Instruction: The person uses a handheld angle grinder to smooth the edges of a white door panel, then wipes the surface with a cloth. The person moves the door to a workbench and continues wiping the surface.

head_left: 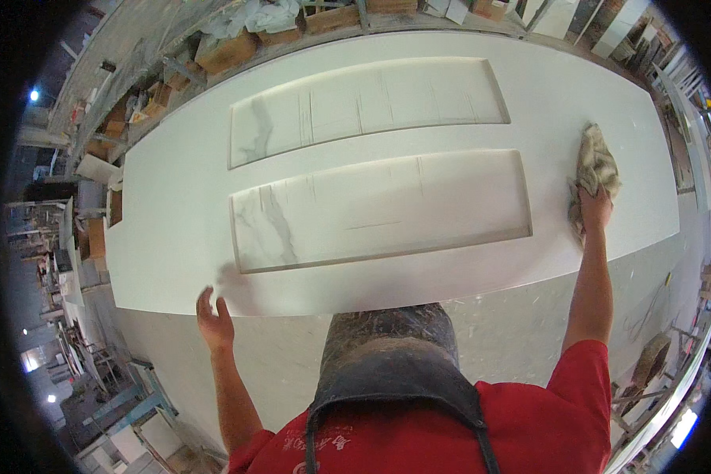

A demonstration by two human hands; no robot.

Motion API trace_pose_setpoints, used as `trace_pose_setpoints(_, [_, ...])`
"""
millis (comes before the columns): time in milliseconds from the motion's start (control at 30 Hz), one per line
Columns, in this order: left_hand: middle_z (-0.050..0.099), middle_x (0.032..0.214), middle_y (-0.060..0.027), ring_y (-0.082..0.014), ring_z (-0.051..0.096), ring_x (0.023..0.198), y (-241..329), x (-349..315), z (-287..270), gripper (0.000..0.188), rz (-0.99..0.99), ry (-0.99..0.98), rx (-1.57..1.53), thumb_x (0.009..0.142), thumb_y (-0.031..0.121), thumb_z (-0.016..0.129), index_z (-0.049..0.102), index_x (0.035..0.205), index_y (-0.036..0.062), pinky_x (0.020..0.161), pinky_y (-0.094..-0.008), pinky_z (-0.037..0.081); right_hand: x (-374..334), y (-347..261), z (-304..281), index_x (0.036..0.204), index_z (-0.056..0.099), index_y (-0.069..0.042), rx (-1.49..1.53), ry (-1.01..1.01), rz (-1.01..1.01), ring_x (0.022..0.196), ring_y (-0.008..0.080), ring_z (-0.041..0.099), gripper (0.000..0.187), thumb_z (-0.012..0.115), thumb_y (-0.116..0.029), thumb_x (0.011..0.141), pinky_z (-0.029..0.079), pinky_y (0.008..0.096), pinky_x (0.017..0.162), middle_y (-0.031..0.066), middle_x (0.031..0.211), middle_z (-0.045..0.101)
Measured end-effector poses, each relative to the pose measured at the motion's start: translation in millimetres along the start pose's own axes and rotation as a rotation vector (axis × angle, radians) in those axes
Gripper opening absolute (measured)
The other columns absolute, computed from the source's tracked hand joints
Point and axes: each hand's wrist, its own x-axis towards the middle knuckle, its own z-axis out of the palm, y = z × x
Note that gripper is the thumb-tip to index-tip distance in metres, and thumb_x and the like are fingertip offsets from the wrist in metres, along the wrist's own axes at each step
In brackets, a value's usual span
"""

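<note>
A large white panel (174, 197) lies flat in front of me, with two long recessed rectangles in its middle. The far recess (419, 95) and the near recess (387, 197) both show grey streaks and thin dark lines. My right hand (596, 207) presses a crumpled, mottled beige-and-grey rag (596, 162) onto the panel's right part, fingers closed over the cloth. By the near left edge of the panel, my left hand (215, 320) is raised with thumb and fingers apart and nothing in it. Its shadow falls on the white surface.
Cardboard boxes (225, 54) and pale plastic sheeting (257, 14) sit on a shelf beyond the panel's far edge. Frames and boards lean at the far right. Grey floor (513, 332) shows between me and the panel. A round brown object (652, 359) stands at right.
</note>
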Motion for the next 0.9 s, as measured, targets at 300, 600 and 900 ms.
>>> trace_pose_setpoints(300, [0.052, 0.153, -0.0203, -0.0408, 0.044, 0.145, 9, 107, 79, 0.047, 0.336, 0.081, 0.112, 0.103, 0.016, 0.060, 0.051, 0.147, 0.0003, 0.121, -0.0512, 0.037, -104, -276, 40, 0.142, 0.062, -0.010, 0.139, -0.458, -0.416, 0.129, 0.0388, 0.059, 0.069, 0.084, -0.030, 0.079, 0.051, 0.0477, 0.109, 0.0201, 0.142, 0.058])
trace_pose_setpoints(600, [0.046, 0.160, -0.0178, -0.0413, 0.035, 0.151, 43, 114, 73, 0.052, 0.334, -0.007, 0.079, 0.103, 0.026, 0.057, 0.050, 0.149, 0.0037, 0.125, -0.0570, 0.027, -249, -488, 89, 0.115, 0.067, -0.001, 0.296, -0.722, -1.053, 0.114, 0.0410, 0.062, 0.055, 0.078, -0.037, 0.075, 0.051, 0.0513, 0.100, 0.0230, 0.116, 0.066])
trace_pose_setpoints(900, [0.042, 0.162, -0.0232, -0.0425, 0.035, 0.152, 31, 139, 87, 0.059, 0.523, 0.070, 0.118, 0.110, 0.038, 0.050, 0.043, 0.155, 0.0004, 0.123, -0.0598, 0.025, -293, -520, 101, 0.111, 0.070, 0.000, 0.443, -0.693, -0.981, 0.105, 0.0407, 0.068, 0.047, 0.075, -0.033, 0.077, 0.055, 0.0505, 0.093, 0.0251, 0.101, 0.069])
